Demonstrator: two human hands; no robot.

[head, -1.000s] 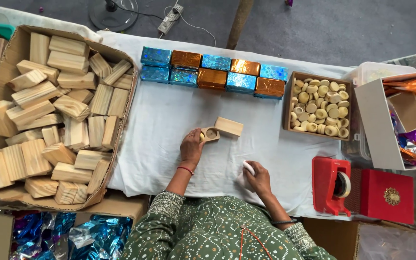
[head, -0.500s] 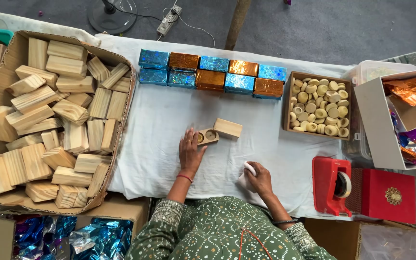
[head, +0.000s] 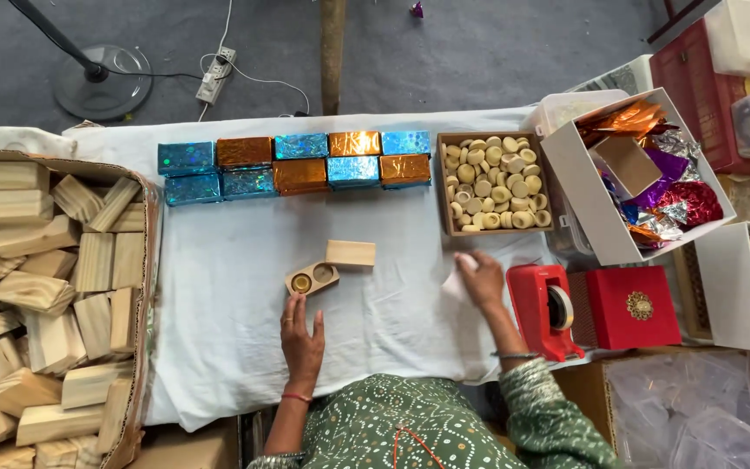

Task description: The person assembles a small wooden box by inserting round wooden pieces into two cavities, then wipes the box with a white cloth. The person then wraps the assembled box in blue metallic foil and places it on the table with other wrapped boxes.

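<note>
The two-hole wooden holder [head: 312, 279] lies on the white surface [head: 219, 287] just beside the plain wooden block [head: 350, 253]. My left hand [head: 303, 336] has drawn back below the holder, its grip open and empty. My right hand [head: 482, 280], right of the holder, rests loosely on a white scrap [head: 455, 280].

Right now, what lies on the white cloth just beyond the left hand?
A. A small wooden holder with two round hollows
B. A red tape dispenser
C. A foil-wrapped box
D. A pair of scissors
A: the wooden holder with two round hollows lies just past the left hand, beside a plain wooden block.
</note>
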